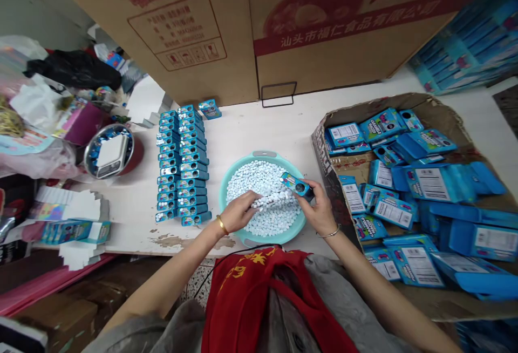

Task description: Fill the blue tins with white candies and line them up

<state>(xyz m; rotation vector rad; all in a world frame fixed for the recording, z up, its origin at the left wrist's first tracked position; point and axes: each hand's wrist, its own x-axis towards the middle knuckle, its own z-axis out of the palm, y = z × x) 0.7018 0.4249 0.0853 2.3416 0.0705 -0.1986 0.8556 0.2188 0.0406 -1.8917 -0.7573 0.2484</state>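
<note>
The left hand (238, 211) lies open over a round teal plastic basin (279, 237), with its fingers (254, 200) touching a heap of small pale-blue oval mints (253, 194) that fills the basin. A gold bangle (222, 224) circles that wrist. The right hand (319, 207), with a thin silver bracelet (332, 232) on its wrist, is clamped on a small blue tin (294, 184), gripping it between thumb and fingers just above the basin's right side.

The basin sits near the middle of a white table (259, 126). To its left, dozens of matching blue tins (182, 164) stand in two tight rows running from far to near. Farther left, a steel bowl (91, 153) holds a white digital scale (110, 153). To the right, an open cardboard box (324, 150) holds loose blue cartons (429, 183) with white labels. Large printed cardboard cartons (243, 29) line the far edge.
</note>
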